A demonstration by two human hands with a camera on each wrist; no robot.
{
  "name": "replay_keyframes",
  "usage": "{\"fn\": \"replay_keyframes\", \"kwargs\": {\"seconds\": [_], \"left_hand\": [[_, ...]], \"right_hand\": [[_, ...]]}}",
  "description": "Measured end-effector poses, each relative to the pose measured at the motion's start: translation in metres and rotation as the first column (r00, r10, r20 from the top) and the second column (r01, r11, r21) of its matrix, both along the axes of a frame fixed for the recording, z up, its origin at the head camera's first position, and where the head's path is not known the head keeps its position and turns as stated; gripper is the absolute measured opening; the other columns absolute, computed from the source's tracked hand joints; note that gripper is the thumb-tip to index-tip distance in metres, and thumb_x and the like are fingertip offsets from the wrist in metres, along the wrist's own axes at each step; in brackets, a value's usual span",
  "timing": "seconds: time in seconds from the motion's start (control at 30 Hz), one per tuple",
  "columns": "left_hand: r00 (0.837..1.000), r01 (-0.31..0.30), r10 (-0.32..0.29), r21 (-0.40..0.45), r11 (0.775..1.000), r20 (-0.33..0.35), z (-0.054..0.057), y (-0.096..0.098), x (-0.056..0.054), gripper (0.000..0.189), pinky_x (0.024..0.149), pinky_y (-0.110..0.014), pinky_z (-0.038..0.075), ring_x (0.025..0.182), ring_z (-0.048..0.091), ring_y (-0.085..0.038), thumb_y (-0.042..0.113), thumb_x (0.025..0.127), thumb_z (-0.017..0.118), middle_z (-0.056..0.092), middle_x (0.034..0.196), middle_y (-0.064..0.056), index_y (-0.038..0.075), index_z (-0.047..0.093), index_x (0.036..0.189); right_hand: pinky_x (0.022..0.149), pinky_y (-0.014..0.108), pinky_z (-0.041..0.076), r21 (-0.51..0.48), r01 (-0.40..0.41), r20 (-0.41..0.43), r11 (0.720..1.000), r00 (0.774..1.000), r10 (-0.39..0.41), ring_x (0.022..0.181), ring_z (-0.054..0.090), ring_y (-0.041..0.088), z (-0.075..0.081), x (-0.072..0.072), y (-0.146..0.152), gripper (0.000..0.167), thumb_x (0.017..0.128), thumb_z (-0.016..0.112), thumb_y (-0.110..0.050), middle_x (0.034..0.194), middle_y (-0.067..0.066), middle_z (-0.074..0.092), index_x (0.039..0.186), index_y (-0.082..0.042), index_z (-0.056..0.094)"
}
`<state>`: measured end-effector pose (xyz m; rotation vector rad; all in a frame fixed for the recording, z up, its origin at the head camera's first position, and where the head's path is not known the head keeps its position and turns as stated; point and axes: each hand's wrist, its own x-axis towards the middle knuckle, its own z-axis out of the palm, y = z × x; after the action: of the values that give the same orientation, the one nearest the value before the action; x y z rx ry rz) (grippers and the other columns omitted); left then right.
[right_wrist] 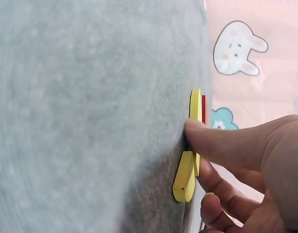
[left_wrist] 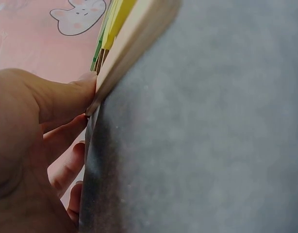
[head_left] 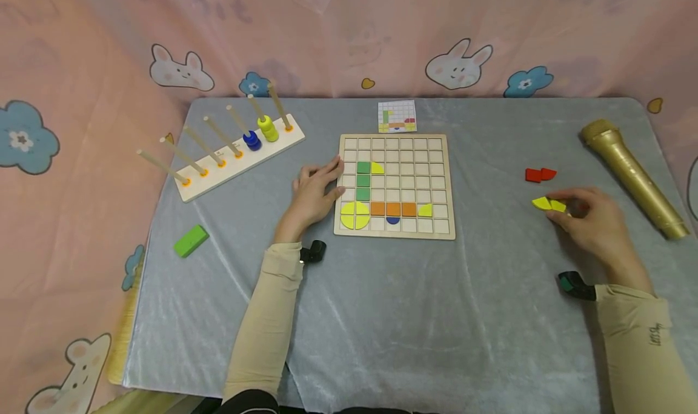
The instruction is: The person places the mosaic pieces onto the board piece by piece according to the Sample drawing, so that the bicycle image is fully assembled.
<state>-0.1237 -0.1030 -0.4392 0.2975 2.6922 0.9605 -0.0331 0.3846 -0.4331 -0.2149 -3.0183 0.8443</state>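
My left hand (head_left: 315, 193) rests at the left edge of a wooden grid board (head_left: 395, 236), thumb and fingertips against its frame; in the left wrist view the thumb (left_wrist: 66, 97) touches the rim. On the board sit green squares (head_left: 363, 180), orange squares (head_left: 393, 209), yellow quarter circles (head_left: 355, 215) and a blue half circle (head_left: 392, 220). At the right, my right hand (head_left: 594, 220) pinches a yellow quarter-circle piece (head_left: 557, 205) between thumb and index finger. Another yellow piece (head_left: 541, 203) lies beside it. The right wrist view shows the thumb against yellow pieces (right_wrist: 185, 177).
Two red pieces (head_left: 541, 174) lie just beyond the right hand. A gold microphone (head_left: 635, 177) is at the far right. Behind the board is a pattern card (head_left: 397, 117). At left stand a peg rack (head_left: 240, 159) with blue and yellow-green beads and a green block (head_left: 191, 241).
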Motion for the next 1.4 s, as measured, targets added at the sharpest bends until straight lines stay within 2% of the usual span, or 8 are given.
{"fn": "replay_keyframes", "kwargs": {"seconds": [0.27,0.57,0.77,0.97,1.07,1.17,1.3,1.4], "left_hand": [[1.0,0.003,-0.003,0.002,1.0,-0.005,0.0,-0.001,0.0,0.058,0.113,-0.055,0.022,0.152,0.027,-0.031,0.025,0.108,0.062,0.028,0.175,0.012,0.021,0.042,0.163],[1.0,0.004,-0.004,-0.004,1.0,-0.002,0.0,-0.001,0.0,0.059,0.112,-0.055,0.022,0.152,0.028,-0.031,0.025,0.108,0.062,0.028,0.175,0.012,0.021,0.042,0.163],[1.0,0.008,-0.008,-0.002,1.0,-0.002,0.0,-0.001,0.0,0.059,0.113,-0.055,0.022,0.153,0.027,-0.032,0.025,0.108,0.062,0.028,0.175,0.011,0.021,0.041,0.163],[1.0,0.01,-0.01,0.002,1.0,-0.002,0.0,-0.002,0.0,0.058,0.113,-0.055,0.022,0.153,0.027,-0.032,0.025,0.108,0.062,0.028,0.175,0.011,0.02,0.042,0.163],[1.0,0.013,-0.013,0.002,1.0,-0.007,0.001,-0.002,0.001,0.058,0.113,-0.055,0.023,0.152,0.029,-0.032,0.025,0.108,0.062,0.029,0.175,0.009,0.02,0.043,0.162],[1.0,0.018,-0.018,0.0,1.0,-0.009,0.001,-0.002,0.001,0.059,0.113,-0.056,0.024,0.151,0.029,-0.032,0.025,0.108,0.062,0.029,0.175,0.009,0.019,0.043,0.163],[1.0,0.023,-0.023,-0.002,1.0,-0.006,0.002,-0.002,0.001,0.059,0.113,-0.056,0.024,0.152,0.029,-0.032,0.026,0.108,0.062,0.028,0.175,0.009,0.02,0.042,0.163],[1.0,0.024,-0.024,-0.005,1.0,-0.005,0.001,-0.002,0.0,0.059,0.113,-0.056,0.023,0.152,0.029,-0.032,0.026,0.108,0.061,0.028,0.175,0.009,0.02,0.041,0.163]], "right_hand": [[0.068,0.019,0.033,0.005,0.025,0.007,1.0,1.0,-0.025,0.079,0.038,-0.007,0.004,0.001,-0.004,0.031,0.097,0.075,-0.007,0.105,0.017,0.06,0.127,0.003,0.072],[0.061,0.012,0.037,-0.047,0.07,-0.029,0.996,0.997,-0.072,0.075,0.043,-0.013,0.007,-0.001,-0.01,0.025,0.099,0.075,-0.011,0.082,-0.033,0.047,0.121,-0.001,0.076],[0.07,0.006,0.037,-0.101,0.044,-0.123,0.994,0.991,-0.056,0.076,0.046,-0.021,0.017,-0.006,-0.03,0.023,0.098,0.076,-0.013,0.084,-0.047,0.046,0.118,-0.001,0.079],[0.068,0.005,0.041,-0.171,-0.018,-0.121,0.985,0.993,-0.003,0.073,0.053,-0.023,0.025,-0.013,-0.061,0.02,0.095,0.08,-0.013,0.081,-0.037,0.06,0.111,-0.001,0.078],[0.069,0.004,0.042,-0.18,-0.07,-0.131,0.981,0.99,0.046,0.074,0.054,-0.022,0.023,-0.016,-0.079,0.017,0.093,0.082,-0.011,0.087,-0.008,0.076,0.106,-0.001,0.077],[0.067,0.007,0.04,-0.159,-0.105,-0.137,0.982,0.987,0.083,0.073,0.051,-0.014,0.022,-0.016,-0.097,0.016,0.092,0.084,-0.012,0.094,0.016,0.077,0.102,-0.002,0.077],[0.062,0.015,0.037,-0.171,-0.171,-0.138,0.97,0.979,0.149,0.07,0.049,0.0,0.02,-0.018,-0.12,0.012,0.092,0.083,-0.011,0.087,0.016,0.07,0.1,-0.004,0.076],[0.066,0.011,0.041,-0.218,-0.231,-0.149,0.948,0.968,0.202,0.074,0.053,-0.002,0.017,-0.02,-0.132,0.012,0.093,0.08,-0.006,0.088,0.015,0.071,0.104,-0.002,0.076]]}}
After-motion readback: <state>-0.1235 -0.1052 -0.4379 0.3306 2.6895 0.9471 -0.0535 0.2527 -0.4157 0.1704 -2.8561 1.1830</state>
